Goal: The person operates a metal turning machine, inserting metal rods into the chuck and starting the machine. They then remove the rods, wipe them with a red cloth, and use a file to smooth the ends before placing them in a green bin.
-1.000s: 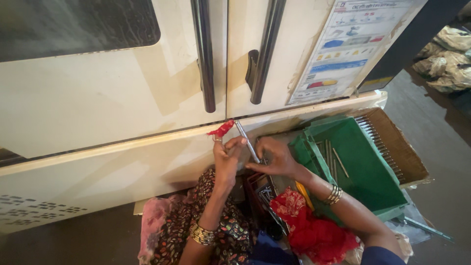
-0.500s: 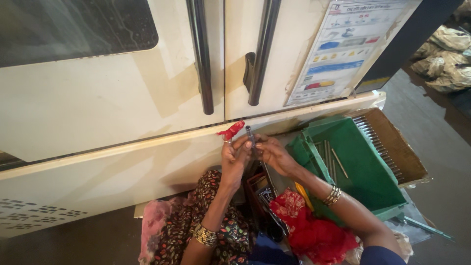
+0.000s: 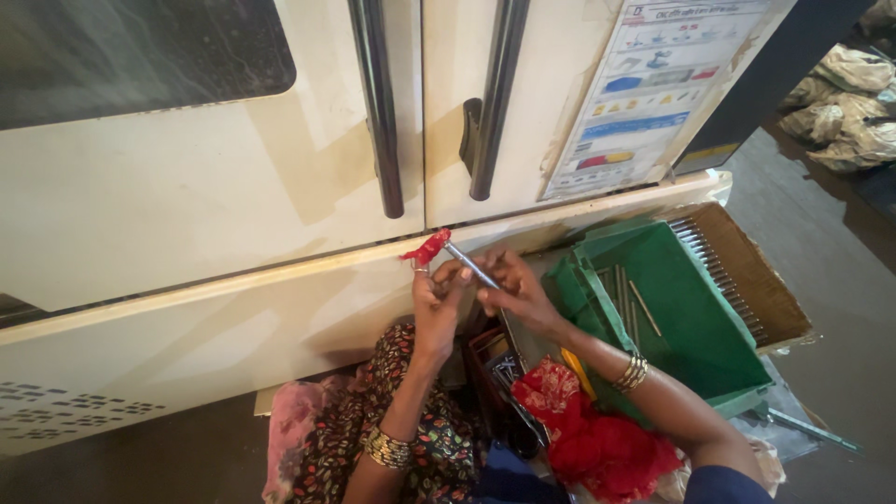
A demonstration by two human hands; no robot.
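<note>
left hand (image 3: 437, 297): raised in front of the cream machine panel (image 3: 215, 317), fingers pinched round the top end of a thin metal rod (image 3: 469, 265), right where a scrap of red cloth (image 3: 427, 248) sits on its tip. Looks like there's a ring on one finger, hard to be sure.

right hand (image 3: 515, 291): fingers closed on the lower end of the same rod, so both hands have it, one at each end.

what changed: a second ago the rod stood steeper, poking up between the hands. Half a second ago the hands were bunched together and you could barely see it. Now it lies slanted, red tip up-left, bare end down-right. My read is the hands are working the cloth onto or around that tip, and it's mid-way, not finished.

where the rod is: in the air just in front of the panel's ledge, not touching it as far as I can tell.

nearby: green plastic tray (image 3: 691, 308) to the right with a few more thin rods (image 3: 644, 308) lying in it, sitting on a cardboard box (image 3: 747, 271). More red fabric (image 3: 597, 439) bunched in the lap.

doors above: two dark vertical handles (image 3: 378, 103), unchanged.
</note>
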